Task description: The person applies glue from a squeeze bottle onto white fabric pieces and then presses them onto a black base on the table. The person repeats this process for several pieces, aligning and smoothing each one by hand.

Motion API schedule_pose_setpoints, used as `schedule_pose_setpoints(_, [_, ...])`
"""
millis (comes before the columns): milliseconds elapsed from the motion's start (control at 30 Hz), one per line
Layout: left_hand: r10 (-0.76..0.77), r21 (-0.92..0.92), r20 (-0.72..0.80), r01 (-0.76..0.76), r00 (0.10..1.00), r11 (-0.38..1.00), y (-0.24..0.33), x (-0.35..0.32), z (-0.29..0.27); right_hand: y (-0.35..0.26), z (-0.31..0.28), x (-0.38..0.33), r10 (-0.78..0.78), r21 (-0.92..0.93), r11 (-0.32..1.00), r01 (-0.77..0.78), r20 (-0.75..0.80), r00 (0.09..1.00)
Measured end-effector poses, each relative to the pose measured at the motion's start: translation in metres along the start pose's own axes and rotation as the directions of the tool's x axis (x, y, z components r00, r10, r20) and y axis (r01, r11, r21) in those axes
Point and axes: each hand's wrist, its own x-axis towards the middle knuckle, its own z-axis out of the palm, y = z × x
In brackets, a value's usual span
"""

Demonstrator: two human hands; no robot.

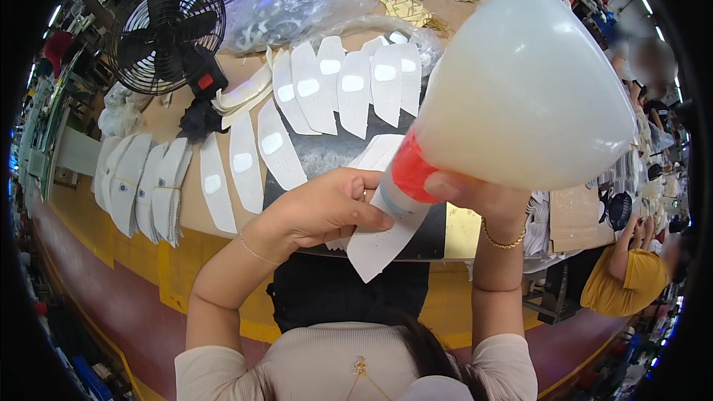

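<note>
Brown and broad, the tabletop (165,113) fills the middle of a crowded workshop, with one black fan (165,33) and one large clear plastic bag (297,11) near its far edge. One dark board (327,150) lies before the seated person. The right hand (492,197) is closed around the red neck of one large, milky-white bottle (527,96) — tilted, wide end up, over the near side of the board. The left hand (327,204) pinches one white panel (371,256) between thumb and fingers, under the bottle's narrow end; whether the two touch cannot be told. Beyond the hands, at least six patched panels (353,93) fan out, overlapping; three more patched pieces (243,163) lie to the left, and what look like two banded bundles (160,197) sit farther left. One bracelet circles each wrist. At right, one co-worker in a mustard shirt (627,282) is visible.
</note>
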Motion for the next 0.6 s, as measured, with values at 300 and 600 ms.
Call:
schedule_pose_setpoints(300, [0.03, -0.001, 0.037, -0.03, 0.999, 1.0, -0.004, -0.008, -0.008, 0.008, -0.019, -0.01, 0.006, -0.053, 0.998, -0.016, -0.187, 0.982])
schedule_pose_setpoints(600, [0.088, -0.088, 0.066, -0.082, 0.994, 0.993, -0.014, -0.008, -0.001, 0.038, -0.062, -0.064, 0.442, 0.564, 0.826, -0.017, -0.628, 0.64])
